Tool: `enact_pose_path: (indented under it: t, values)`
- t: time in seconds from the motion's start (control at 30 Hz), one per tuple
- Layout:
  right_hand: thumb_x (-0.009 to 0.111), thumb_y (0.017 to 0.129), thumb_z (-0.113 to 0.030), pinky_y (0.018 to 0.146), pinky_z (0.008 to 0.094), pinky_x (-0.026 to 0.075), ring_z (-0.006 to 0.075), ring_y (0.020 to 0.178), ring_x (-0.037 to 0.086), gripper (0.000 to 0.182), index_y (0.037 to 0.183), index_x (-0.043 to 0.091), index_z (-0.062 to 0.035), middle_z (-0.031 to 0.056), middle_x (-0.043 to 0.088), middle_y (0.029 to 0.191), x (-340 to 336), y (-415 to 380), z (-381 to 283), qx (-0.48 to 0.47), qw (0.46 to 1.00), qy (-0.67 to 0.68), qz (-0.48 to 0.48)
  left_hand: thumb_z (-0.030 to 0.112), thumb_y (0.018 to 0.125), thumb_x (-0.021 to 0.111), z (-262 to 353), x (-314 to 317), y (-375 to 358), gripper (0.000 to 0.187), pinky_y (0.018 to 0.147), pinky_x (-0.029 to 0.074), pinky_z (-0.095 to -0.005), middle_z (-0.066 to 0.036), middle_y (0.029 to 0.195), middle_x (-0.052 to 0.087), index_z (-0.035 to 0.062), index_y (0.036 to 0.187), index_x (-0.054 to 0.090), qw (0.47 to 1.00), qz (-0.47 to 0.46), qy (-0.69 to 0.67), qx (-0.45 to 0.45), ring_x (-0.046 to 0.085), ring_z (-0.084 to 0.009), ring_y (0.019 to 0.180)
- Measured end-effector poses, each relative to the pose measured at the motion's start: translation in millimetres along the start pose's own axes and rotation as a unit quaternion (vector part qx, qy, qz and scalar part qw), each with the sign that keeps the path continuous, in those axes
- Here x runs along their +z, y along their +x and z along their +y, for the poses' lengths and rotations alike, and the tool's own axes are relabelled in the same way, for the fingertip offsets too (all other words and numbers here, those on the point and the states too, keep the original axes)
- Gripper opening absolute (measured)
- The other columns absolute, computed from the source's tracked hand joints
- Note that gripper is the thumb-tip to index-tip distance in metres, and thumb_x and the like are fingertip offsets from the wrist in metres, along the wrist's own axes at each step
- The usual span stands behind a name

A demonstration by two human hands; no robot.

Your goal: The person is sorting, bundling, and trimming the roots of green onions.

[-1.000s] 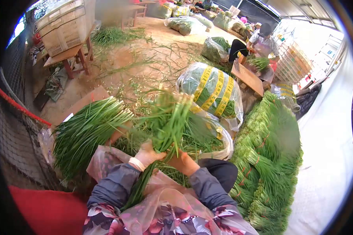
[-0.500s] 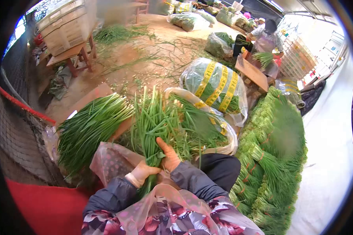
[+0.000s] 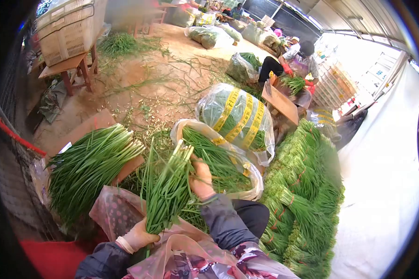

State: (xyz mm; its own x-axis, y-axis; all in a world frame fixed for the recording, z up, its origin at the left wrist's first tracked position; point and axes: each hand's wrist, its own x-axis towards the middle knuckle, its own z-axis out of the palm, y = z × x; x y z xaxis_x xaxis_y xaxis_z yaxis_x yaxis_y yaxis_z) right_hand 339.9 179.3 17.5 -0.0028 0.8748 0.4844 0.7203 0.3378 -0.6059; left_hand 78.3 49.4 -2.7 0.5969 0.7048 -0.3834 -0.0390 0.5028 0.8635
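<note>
Toward 7 o'clock in view, L hand (image 3: 138, 236) clasps greens bunch (image 3: 166, 193) by leafy end; R hand (image 3: 201, 179) half-curled at stem side, firmness can't tell, prob. evening pale ends. Loose pile (image 3: 91, 162), 9 o'clock, stems inward, prob. for quick pickup.

Produce packing shed, metal-framed roof (image 3: 358, 19), tied green bundles (image 3: 307, 186), stacked plastic crates (image 3: 70, 32), littered floor (image 3: 149, 76)

head-worn view | looks forward and steeply down | lap close below, yard stretching beyond
</note>
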Motion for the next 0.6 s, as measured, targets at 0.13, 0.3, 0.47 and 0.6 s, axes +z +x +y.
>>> enact_pose_path:
  t: [0.13,0.3,0.47,0.6]
  values:
    - [0.058,0.084,-0.006,0.068,0.0379,0.050,0.0274,0.075,0.064,0.028,0.112,0.062,-0.0059,0.0180,0.067,0.088,38.2,12.3,58.6,0.282,0.906,0.315,0.015,-0.005,0.071,0.065,34.2,-1.3,-22.6,0.059,0.082,0.046,-0.0268,-0.001,0.105,0.058,0.0021,0.127,0.049,0.999,0.003,-0.035,-0.038,0.055,-0.0122,0.093]
    - [0.046,0.087,-0.003,0.069,0.0343,0.048,0.0203,0.074,0.059,0.020,0.092,0.065,-0.0038,0.0065,0.066,0.086,-18.8,40.8,168.7,0.040,0.993,0.007,0.110,0.001,0.070,0.069,48.3,-16.8,-48.0,0.059,0.085,0.046,-0.0274,-0.002,0.110,0.063,0.0028,0.126,0.052,0.999,0.017,-0.027,-0.043,0.057,-0.0113,0.096]
    - [0.064,0.083,-0.018,0.045,0.0305,0.037,0.0162,0.049,0.047,0.008,0.086,0.067,-0.0110,-0.0038,0.050,0.059,-145.1,45.7,223.8,0.369,0.807,0.344,0.308,0.003,0.072,0.069,50.3,-20.7,-64.1,0.052,0.070,0.048,-0.0250,0.000,0.100,0.064,0.0061,0.122,0.056,0.996,0.049,0.019,-0.072,0.058,-0.0095,0.085]
    - [0.058,0.086,-0.023,0.057,0.0356,0.046,0.0175,0.061,0.058,0.021,0.090,0.063,-0.0031,0.0059,0.063,0.075,-129.5,5.5,167.5,0.386,0.869,0.309,-0.003,0.000,0.072,0.066,47.1,-22.2,-48.1,0.061,0.086,0.045,-0.0275,-0.003,0.114,0.061,0.0032,0.130,0.050,0.994,0.081,0.022,-0.073,0.056,-0.0131,0.100]
